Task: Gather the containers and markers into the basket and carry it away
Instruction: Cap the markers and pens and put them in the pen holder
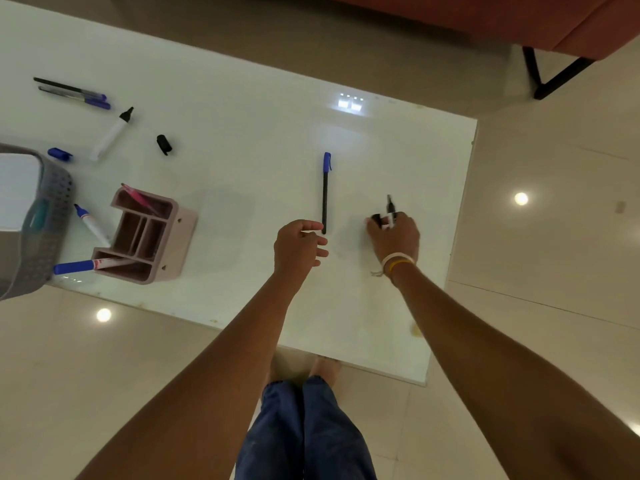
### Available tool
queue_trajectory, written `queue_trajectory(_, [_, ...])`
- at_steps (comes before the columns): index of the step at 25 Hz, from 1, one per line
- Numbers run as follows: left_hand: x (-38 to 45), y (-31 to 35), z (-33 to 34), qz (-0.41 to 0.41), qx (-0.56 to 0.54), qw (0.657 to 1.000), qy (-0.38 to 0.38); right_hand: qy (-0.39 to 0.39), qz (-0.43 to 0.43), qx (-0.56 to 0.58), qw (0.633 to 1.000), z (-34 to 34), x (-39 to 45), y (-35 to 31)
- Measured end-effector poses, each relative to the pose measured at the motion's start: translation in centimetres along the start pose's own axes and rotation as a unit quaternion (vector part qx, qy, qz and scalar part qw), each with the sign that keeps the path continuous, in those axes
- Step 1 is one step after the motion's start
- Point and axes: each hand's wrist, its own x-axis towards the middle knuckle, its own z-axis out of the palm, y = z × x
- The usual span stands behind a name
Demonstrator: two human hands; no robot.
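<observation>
Markers are light, stiff and smooth. My right hand [393,233] closes on a black marker [390,206]; my left hand [299,245], loosely curled and empty, nears the blue-capped pen [325,192]. I would pinch its barrel. Far left, the basket [45,216] waits.

Glossy white table [242,98] on beige tiled floor [554,237] (reddish sofa [519,19] beyond).
</observation>
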Motion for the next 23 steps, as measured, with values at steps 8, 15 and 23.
queue_trajectory(8, [2.1,1.1,-2.2,-0.136,-0.257,0.956,0.027,-0.170,-0.134,0.059,0.975,4.7,-6.7,-5.5])
queue_trajectory(15, [4.2,2.6,-8.8,-0.095,-0.443,0.891,0.029,-0.188,-0.284,-0.002,0.940,6.2,-8.4,-7.8])
queue_trajectory(23, [4.4,3.5,-11.5,0.003,-0.281,0.960,-0.016,-0.125,-0.309,-0.081,0.939,7.4,-9.6,-11.1])
